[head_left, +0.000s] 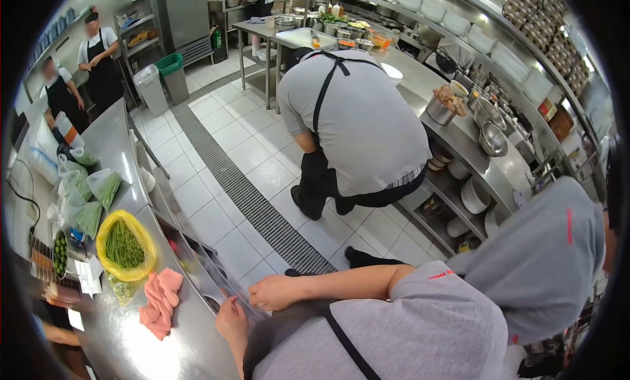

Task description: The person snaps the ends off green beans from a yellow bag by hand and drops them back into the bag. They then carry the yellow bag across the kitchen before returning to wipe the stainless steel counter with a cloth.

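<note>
At the counter's front edge, my left hand (pixel 233 320) has its fingers drawn together beside a thin, see-through sheet or film. Just right of it is my right hand (pixel 274 292), its fingers curled inward. Whatever the fingertips hold is too small to make out. On the steel counter (pixel 121 327) to the left lies a crumpled pink cloth (pixel 159 302). Behind the cloth, a yellow bag (pixel 151 252) stands open around green beans (pixel 125 247). Farther back are clear bags of greens (pixel 105 186) and a container of small green vegetables (pixel 60 254).
A person in grey (pixel 367 111) bends over in the aisle. Another grey-clad person (pixel 545 268) is close on my right. Two people in aprons (pixel 102 59) stand at back left near bins (pixel 152 91). A floor grate (pixel 230 170) crosses the tiles.
</note>
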The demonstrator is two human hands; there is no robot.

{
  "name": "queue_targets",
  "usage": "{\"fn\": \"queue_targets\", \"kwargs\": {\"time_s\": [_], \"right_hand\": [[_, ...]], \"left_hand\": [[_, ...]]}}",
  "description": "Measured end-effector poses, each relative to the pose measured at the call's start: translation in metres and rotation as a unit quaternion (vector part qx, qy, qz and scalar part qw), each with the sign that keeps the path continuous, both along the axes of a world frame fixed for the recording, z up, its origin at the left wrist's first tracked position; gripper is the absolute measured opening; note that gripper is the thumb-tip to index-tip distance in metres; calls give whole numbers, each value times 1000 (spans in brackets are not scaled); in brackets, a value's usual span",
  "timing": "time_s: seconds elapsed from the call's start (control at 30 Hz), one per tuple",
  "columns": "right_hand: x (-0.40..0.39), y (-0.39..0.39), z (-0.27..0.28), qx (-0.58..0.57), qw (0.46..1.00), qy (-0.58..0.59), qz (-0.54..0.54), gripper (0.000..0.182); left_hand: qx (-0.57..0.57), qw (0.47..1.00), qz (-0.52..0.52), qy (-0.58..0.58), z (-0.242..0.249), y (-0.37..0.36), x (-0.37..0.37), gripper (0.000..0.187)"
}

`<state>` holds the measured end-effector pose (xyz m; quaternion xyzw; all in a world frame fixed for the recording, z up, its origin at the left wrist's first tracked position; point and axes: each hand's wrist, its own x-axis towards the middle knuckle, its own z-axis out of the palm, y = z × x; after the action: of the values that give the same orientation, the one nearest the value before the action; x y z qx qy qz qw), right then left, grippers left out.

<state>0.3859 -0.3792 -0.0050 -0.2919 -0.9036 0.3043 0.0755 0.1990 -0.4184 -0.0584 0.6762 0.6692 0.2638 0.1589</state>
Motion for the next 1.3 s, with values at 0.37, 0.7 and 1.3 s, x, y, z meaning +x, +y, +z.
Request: {"fn": "queue_targets", "kwargs": {"time_s": [0.37, 0.7, 1.3], "right_hand": [[49, 78, -19, -42, 996, -54, -54, 18], [92, 233, -7, -21, 997, -49, -48, 36], [-4, 413, -14, -69, 994, -82, 14, 20]], "left_hand": [[-62, 987, -84, -125, -12, 86, 45, 10], [-4, 993, -104, -64, 22, 243, 87, 12], [63, 989, 67, -116, 35, 389, 0, 18]]}}
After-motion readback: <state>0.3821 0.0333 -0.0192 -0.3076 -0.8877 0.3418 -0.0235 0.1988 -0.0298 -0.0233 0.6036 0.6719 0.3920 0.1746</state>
